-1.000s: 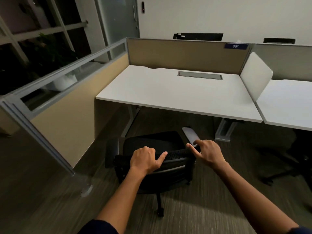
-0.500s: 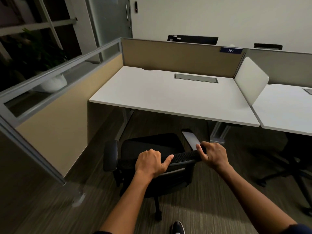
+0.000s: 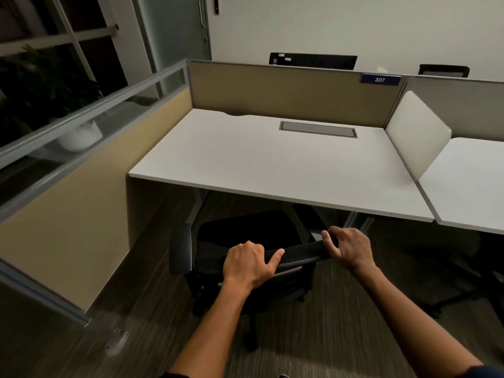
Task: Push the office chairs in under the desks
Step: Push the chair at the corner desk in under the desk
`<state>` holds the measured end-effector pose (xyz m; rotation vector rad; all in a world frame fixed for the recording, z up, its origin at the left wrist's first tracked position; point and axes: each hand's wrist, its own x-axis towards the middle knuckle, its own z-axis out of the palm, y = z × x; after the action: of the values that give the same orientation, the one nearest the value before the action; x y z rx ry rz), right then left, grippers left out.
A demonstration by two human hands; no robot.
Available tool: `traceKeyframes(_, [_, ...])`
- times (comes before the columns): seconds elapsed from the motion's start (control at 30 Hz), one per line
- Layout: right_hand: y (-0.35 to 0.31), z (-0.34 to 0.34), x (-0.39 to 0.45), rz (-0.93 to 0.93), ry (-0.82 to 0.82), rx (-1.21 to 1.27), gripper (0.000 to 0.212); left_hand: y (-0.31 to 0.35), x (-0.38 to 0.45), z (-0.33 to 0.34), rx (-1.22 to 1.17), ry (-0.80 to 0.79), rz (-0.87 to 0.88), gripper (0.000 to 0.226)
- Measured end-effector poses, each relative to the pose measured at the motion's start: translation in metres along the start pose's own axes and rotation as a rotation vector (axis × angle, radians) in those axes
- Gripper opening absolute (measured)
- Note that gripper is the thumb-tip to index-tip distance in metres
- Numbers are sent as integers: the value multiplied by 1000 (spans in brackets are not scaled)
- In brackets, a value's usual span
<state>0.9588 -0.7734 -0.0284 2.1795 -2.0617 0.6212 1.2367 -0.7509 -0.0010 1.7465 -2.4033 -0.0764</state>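
A black mesh office chair (image 3: 245, 236) stands on the floor in front of a white desk (image 3: 272, 162), its seat front just under the desk's near edge. My left hand (image 3: 248, 264) grips the top of the backrest near its middle, thumb along the rim. My right hand (image 3: 347, 248) clasps the backrest's right end. The right armrest is partly hidden under the desk; the left armrest sticks out beside the seat.
A beige partition with a glass top (image 3: 81, 192) walls the desk's left side. A white divider (image 3: 417, 135) separates a second white desk (image 3: 474, 186) on the right, with another dark chair (image 3: 474, 279) below it. A door and a plant are at the far left.
The chair has rolled forward toward the desk and its seat front now reaches under the edge. My right hand went from touching the backrest to clasping it. I stepped closer.
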Motion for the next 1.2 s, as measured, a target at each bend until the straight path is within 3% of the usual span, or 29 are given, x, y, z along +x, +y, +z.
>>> traceKeyframes(0.5, [79, 14, 126, -60, -83, 71, 79, 25, 136, 25, -61, 67, -7, 72])
traceKeyframes(0.7, [96, 21, 146, -51, -112, -88, 84, 28, 175, 35, -66, 76, 18, 71])
traceKeyframes(0.83, [102, 24, 157, 17, -139, -144, 61, 25, 193, 38, -195, 166, 95, 58])
traceKeyframes(0.93, [101, 25, 159, 60, -134, -160, 58, 20, 196, 37, -245, 203, 146, 50])
traceKeyframes(1.03, [94, 27, 153, 75, -132, -170, 64, 11, 191, 38, -153, 191, 131, 47])
traceKeyframes(1.2, [70, 25, 142, 124, -176, -186, 69, -9, 185, 29, -56, 65, 14, 62])
